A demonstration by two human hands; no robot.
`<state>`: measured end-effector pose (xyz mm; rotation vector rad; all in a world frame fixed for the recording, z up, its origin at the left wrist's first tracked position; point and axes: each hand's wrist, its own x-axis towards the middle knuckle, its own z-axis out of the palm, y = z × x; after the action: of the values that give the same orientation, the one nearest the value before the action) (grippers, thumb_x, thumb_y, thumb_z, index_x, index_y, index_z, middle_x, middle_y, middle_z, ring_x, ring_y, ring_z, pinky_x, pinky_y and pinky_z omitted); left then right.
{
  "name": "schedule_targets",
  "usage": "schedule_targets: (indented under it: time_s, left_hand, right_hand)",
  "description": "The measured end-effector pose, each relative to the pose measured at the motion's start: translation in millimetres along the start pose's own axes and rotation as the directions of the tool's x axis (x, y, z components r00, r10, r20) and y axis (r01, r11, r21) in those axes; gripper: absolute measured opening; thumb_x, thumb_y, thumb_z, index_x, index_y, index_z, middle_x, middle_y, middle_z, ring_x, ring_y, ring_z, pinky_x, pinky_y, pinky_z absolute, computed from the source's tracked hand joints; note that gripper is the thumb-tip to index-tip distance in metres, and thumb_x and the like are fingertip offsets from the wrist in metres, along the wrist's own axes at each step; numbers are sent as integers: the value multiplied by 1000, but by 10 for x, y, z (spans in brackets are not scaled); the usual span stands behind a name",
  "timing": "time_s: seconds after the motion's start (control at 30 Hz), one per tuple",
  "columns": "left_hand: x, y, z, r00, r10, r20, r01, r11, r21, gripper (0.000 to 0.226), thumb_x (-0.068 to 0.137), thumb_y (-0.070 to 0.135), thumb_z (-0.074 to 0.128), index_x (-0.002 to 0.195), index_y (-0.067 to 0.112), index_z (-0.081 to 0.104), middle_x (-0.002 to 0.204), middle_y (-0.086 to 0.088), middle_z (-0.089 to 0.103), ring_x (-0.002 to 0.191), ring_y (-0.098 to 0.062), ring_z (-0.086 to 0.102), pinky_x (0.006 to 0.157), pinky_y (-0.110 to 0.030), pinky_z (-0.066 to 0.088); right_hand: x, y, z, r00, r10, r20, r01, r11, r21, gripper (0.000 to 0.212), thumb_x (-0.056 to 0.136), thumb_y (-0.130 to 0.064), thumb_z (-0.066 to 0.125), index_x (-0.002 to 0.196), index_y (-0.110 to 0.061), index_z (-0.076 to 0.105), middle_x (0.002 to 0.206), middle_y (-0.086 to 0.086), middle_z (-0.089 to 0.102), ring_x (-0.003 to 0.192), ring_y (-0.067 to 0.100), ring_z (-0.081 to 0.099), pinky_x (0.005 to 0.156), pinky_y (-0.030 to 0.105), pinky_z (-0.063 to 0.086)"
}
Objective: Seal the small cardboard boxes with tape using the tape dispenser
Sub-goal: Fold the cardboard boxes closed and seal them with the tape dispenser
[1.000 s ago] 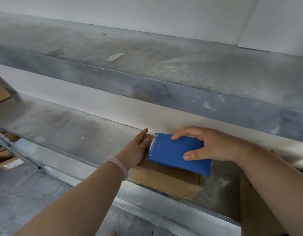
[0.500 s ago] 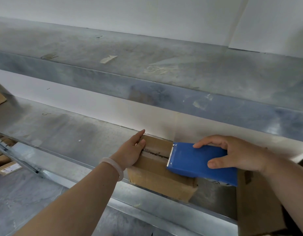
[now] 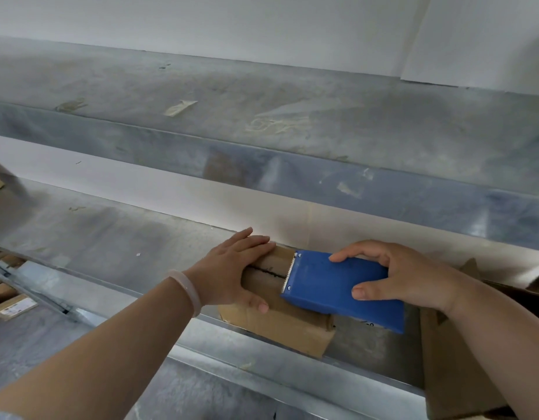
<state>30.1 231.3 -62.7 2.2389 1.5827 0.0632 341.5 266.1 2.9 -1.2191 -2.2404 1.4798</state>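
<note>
Resting on a scuffed grey metal shelf (image 3: 110, 247) against a white wall (image 3: 201, 19), the small cardboard box (image 3: 280, 325) sits at the shelf's front lip. The left hand (image 3: 232, 268) lies flat on its top, fingers straight and pressing. The right hand (image 3: 404, 274) has its fingers curled round the blue tape dispenser (image 3: 329, 286), whose toothed edge lies on the box's seam. A higher shelf (image 3: 262, 101) above carries stuck tape scraps (image 3: 180, 107)

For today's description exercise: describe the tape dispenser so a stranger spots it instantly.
Find the lower metal shelf and the small cardboard box on it. On that box, in the right hand, is the tape dispenser: the only bright blue thing.
</note>
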Motion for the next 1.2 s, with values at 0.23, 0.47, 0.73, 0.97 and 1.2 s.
schedule_targets:
  time_s: [0.23, 0.47, 0.73, 0.97, 1.2]
  left_hand:
    - [16, -25, 59, 994, 1, -106, -16, 990, -141, 119, 44, 98, 41, 146, 39, 28, 151, 15, 27, 142, -10, 13, 118, -35, 15]
    - [2, -34, 73, 997, -3, -81, -10, 987, -157, 116, 46, 98, 41, 146, 41, 26, 152, 16, 25, 142, -9, 10, 120, -39, 16]
    - [29, -73, 90, 998, 9, -56, -17, 990, -142, 121, 46, 100, 39, 149, 39, 22, 153, 17, 18, 143, -9, 4, 120, -40, 11]
    - [41, -105, 90, 1000, 15, -14, -16, 997, -71, 120, 49, 100, 33, 151, 41, 11, 155, 18, 12, 145, -10, -2, 121, -43, 9]
    - [29, -273, -97, 999, 38, 18, -40, 994, 98, 113, 53, 100, 29, 150, 45, 7, 158, 19, 10, 147, -7, -4, 121, -39, 2]
  right_hand:
    - [20, 30, -32, 1000, -7, 18, 7, 1000, 10, 50, 65, -40, 86, 108, -55, 64, 123, -30, 59, 115, -4, 57, 100, 27, 48]
    - [-44, 85, -113, 999, 21, 46, -21, 1000, 7, 52, 65, -44, 86, 110, -57, 62, 125, -32, 57, 117, -5, 54, 103, 28, 45]
    - [-248, 168, -275, 997, 61, 51, -62, 998, 11, 75, 38, -78, 79, 108, -57, 63, 121, -30, 60, 110, -1, 60, 90, 27, 51]
    - [-248, 184, -240, 987, 132, 87, -132, 991, 4, 77, 43, -77, 79, 114, -55, 61, 123, -23, 61, 110, 7, 63, 96, 39, 52]
    - [-177, 145, -7, 997, 83, 4, -83, 993, 79, 52, 56, -53, 78, 106, -56, 63, 119, -27, 62, 106, 1, 63, 92, 30, 53]
